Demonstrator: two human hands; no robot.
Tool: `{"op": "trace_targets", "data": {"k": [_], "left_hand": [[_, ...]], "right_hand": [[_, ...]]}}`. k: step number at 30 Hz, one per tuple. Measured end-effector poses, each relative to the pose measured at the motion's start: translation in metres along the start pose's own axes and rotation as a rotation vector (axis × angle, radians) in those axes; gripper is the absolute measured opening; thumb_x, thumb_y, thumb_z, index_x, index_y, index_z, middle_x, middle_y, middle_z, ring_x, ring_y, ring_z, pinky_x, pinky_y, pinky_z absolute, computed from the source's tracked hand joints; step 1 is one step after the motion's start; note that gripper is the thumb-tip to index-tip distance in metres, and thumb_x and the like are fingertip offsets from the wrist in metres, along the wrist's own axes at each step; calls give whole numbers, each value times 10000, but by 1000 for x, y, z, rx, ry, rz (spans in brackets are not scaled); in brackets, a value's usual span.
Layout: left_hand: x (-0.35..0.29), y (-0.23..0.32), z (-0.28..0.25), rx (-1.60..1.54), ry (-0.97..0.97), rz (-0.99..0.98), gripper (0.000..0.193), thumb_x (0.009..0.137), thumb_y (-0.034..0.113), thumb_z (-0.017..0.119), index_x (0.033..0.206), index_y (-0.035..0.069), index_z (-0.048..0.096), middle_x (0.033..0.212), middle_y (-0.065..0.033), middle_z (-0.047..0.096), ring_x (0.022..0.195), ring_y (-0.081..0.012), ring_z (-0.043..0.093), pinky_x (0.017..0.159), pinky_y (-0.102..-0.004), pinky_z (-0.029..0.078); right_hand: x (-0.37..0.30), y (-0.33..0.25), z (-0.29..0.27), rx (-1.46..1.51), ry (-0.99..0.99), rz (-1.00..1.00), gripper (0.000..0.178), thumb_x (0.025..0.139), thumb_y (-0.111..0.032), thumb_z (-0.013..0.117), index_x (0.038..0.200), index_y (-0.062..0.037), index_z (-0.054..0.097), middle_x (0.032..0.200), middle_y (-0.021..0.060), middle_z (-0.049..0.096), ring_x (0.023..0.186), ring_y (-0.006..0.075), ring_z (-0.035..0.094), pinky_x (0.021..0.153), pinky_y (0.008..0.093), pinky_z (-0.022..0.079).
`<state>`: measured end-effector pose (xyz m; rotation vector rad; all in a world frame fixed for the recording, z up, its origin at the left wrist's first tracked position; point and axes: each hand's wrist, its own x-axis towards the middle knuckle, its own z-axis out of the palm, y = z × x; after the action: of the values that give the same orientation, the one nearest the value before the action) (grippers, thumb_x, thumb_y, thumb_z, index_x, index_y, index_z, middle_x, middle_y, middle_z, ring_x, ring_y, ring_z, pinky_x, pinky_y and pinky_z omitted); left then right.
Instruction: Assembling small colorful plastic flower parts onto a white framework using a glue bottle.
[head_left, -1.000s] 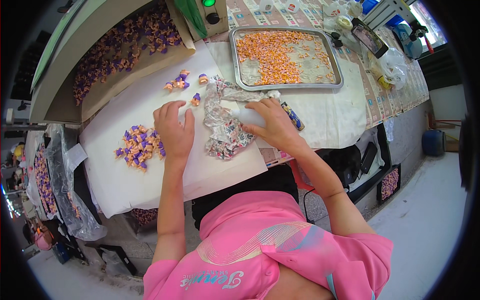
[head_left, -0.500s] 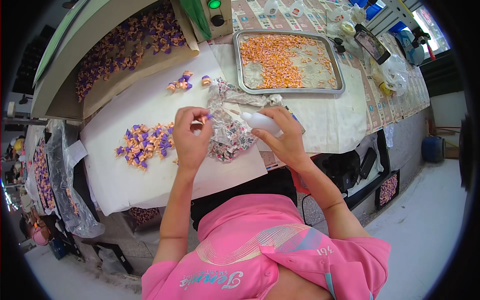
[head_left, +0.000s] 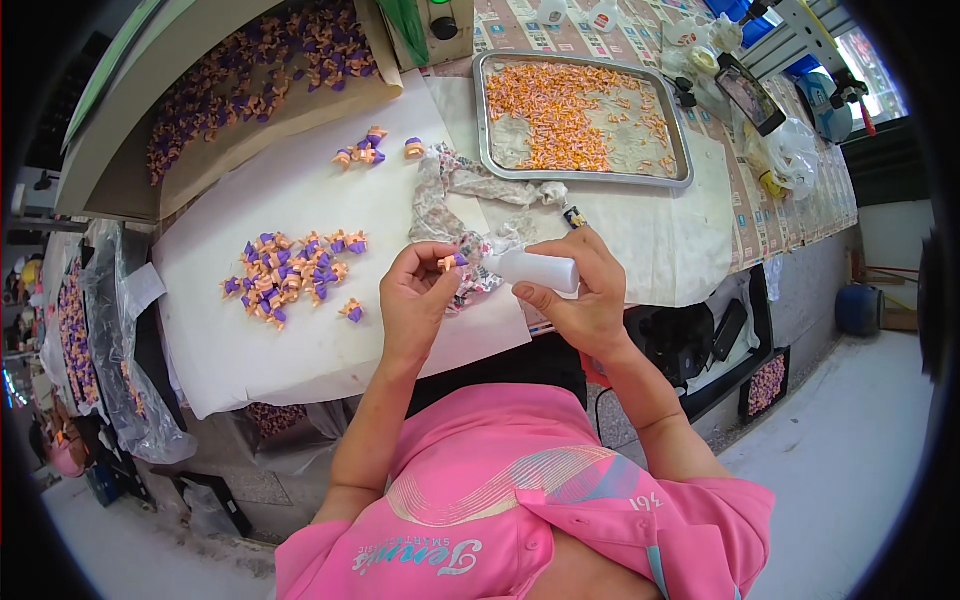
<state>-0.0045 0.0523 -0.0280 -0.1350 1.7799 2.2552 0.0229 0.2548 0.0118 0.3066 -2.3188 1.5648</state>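
Note:
My left hand (head_left: pixel 415 305) pinches a small orange-and-purple plastic figure part (head_left: pixel 452 262) between thumb and fingertips. Wrapped around a white squeeze bottle (head_left: pixel 540 270) is my right hand (head_left: pixel 590 290); the bottle lies on its side in the grip, narrow end toward the part. Whether its tip touches the part I cannot tell. Beneath and beyond both hands spreads a crumpled floral cloth (head_left: pixel 432 195). A pile of similar parts (head_left: pixel 285 275) rests left of my left hand, with one loose part (head_left: pixel 351 310) nearer me.
A metal tray (head_left: pixel 600 181) of small orange-and-pink pieces stands at the back. Few parts (head_left: pixel 362 152) sit on the white paper (head_left: pixel 210 350). At the far left, a curved machine opening (head_left: pixel 190 205) holds many parts. A phone (head_left: pixel 750 95) on a stand is at the far right.
My left hand has moved right and nearer me with the part. The bottle has tipped flatter, its narrow end now close to the part. The green light on the machine has gone dark.

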Motion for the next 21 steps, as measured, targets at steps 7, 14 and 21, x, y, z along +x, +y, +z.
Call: {"op": "trace_targets", "data": {"k": [7,14,21], "left_hand": [[12,-4,-10,-7,-8,7,241,849,-55,636,1082,-8,592,954,-27,610,850,-72,572,782,-207,473],[22,-9,-16,-20,5,9,243,834,-59,655,1068,-19,600,964,-35,616,831,-65,577,759,-196,482],[24,-12,-16,-29,4,5,240,834,-58,655,1065,-19,601,954,-34,618,829,-64,576,760,-197,483]], "right_hand": [[6,9,14,-55,0,35,326,717,-181,835,969,-37,685,834,63,632,735,180,546,647,292,438],[13,15,21,-60,-10,44,326,709,-183,840,961,-39,691,810,56,620,717,180,544,644,293,437],[13,18,21,-52,4,44,318,713,-178,836,961,-38,692,806,58,616,702,178,533,637,293,433]]}}
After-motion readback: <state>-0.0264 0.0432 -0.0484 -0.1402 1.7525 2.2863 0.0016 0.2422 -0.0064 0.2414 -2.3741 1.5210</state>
